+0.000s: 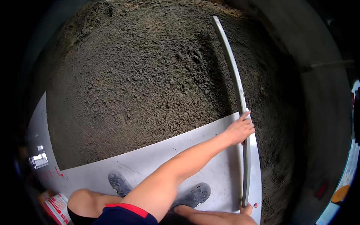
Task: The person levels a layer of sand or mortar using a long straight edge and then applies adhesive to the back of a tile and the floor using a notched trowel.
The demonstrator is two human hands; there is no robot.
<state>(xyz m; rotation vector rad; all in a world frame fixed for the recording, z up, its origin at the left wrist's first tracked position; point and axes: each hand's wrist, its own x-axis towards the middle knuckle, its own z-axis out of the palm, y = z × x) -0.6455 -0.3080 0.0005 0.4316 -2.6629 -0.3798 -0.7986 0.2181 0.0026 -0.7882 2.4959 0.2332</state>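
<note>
A long, straight grey metal bar point(233, 71), like a screed straightedge, runs from near me to the far right. My left hand point(240, 129) reaches across to the right and grips the bar about midway, fingers curled over it. At the bar's near end, my right hand point(246, 210) closes around it, mostly cut off by the lower edge. Beyond the board, the bar's far part lies over rough, dark grey damp mortar point(150, 82). Just left of the bar, a shallow furrow marks the mortar. Contact between bar and mortar I cannot tell.
I squat on a light grey board point(150, 155), wearing dark clogs point(193, 195). A red and white box point(56, 206) stands at the lower left. Along the right side runs a dark wall point(322, 112). An orange round thing point(340, 193) shows at the right rim.
</note>
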